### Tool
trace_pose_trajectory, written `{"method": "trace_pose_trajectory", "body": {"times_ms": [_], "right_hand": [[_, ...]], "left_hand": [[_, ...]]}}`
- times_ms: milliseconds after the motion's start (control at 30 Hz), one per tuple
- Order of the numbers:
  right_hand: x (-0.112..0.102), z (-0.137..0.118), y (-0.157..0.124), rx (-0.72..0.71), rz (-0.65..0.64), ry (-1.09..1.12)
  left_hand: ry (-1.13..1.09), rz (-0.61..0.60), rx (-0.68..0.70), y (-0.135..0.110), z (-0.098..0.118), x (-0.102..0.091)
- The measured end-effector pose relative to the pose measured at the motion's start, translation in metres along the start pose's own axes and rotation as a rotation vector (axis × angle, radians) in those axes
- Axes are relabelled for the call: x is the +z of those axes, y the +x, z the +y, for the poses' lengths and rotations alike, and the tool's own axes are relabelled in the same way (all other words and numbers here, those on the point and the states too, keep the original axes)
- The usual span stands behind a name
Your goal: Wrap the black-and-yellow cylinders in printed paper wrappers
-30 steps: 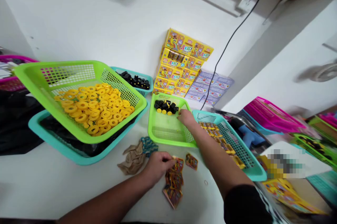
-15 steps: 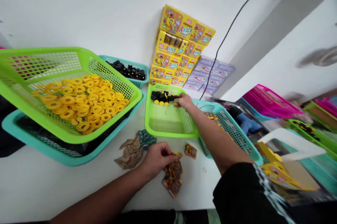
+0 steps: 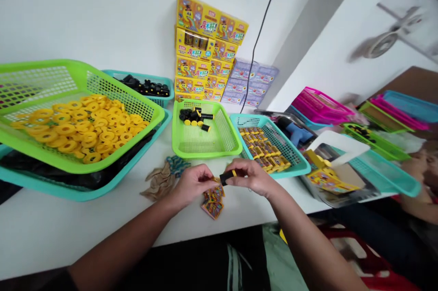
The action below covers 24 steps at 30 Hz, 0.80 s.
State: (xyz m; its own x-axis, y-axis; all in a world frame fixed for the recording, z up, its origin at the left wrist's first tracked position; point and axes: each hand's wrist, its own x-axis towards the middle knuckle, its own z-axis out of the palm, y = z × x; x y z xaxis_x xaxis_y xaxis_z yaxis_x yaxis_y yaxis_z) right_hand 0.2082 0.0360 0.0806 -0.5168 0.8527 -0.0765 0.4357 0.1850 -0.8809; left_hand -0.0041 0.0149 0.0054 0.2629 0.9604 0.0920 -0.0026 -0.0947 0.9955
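Between thumb and fingers, my right hand (image 3: pixel 252 177) holds a small black cylinder (image 3: pixel 226 178) with a yellow end, lying sideways. My left hand (image 3: pixel 194 185) pinches a small printed yellow-orange sticker (image 3: pixel 215 180) close to the cylinder's left end; the fingers partly cover it. Below the hands, a pile of colourful printed stickers (image 3: pixel 212 208) lies on the white table. Just beyond them is a green basket (image 3: pixel 219 142) with several black cylinders (image 3: pixel 204 127) and yellow-ended pieces in its far left part. A teal basket (image 3: pixel 297 156) at the right holds rows of wrapped yellow-and-brown cylinders (image 3: pixel 262 148).
At left, a large green basket (image 3: pixel 133 163) of yellow rings (image 3: pixel 92 127) rests on a teal one. Crumpled brown cloth (image 3: pixel 159 181) lies near my left hand. Yellow boxes (image 3: pixel 201 49) and purple boxes (image 3: pixel 253 79) stand against the wall. Another person's arm (image 3: pixel 415 181) is at far right.
My right hand has come back from the green basket with a black cylinder and now meets my left hand. The view has turned to the right.
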Motion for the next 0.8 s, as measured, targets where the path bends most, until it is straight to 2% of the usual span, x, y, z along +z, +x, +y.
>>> {"method": "trace_pose_trajectory", "body": {"times_ms": [133, 267, 467, 633, 800], "right_hand": [[0.0041, 0.0064, -0.0016, 0.027, 0.021, -0.005], [0.006, 0.0047, -0.0003, 0.039, 0.05, -0.009], [0.0067, 0.0032, 0.0017, 0.056, 0.064, 0.215], [0.0066, 0.0061, 0.0018, 0.068, 0.012, 0.254], [0.0058, 0.0106, -0.0007, 0.087, 0.079, 0.235]], "left_hand": [[0.012, -0.042, -0.012, -0.0022, 0.006, 0.0022], [0.015, -0.035, 0.008, -0.0017, 0.0063, 0.0016], [-0.024, -0.061, -0.029, -0.0001, 0.0042, -0.001], [-0.111, -0.107, -0.074, 0.001, 0.0043, -0.0028], [-0.07, -0.09, -0.106, 0.0016, 0.0065, -0.0024]]}}
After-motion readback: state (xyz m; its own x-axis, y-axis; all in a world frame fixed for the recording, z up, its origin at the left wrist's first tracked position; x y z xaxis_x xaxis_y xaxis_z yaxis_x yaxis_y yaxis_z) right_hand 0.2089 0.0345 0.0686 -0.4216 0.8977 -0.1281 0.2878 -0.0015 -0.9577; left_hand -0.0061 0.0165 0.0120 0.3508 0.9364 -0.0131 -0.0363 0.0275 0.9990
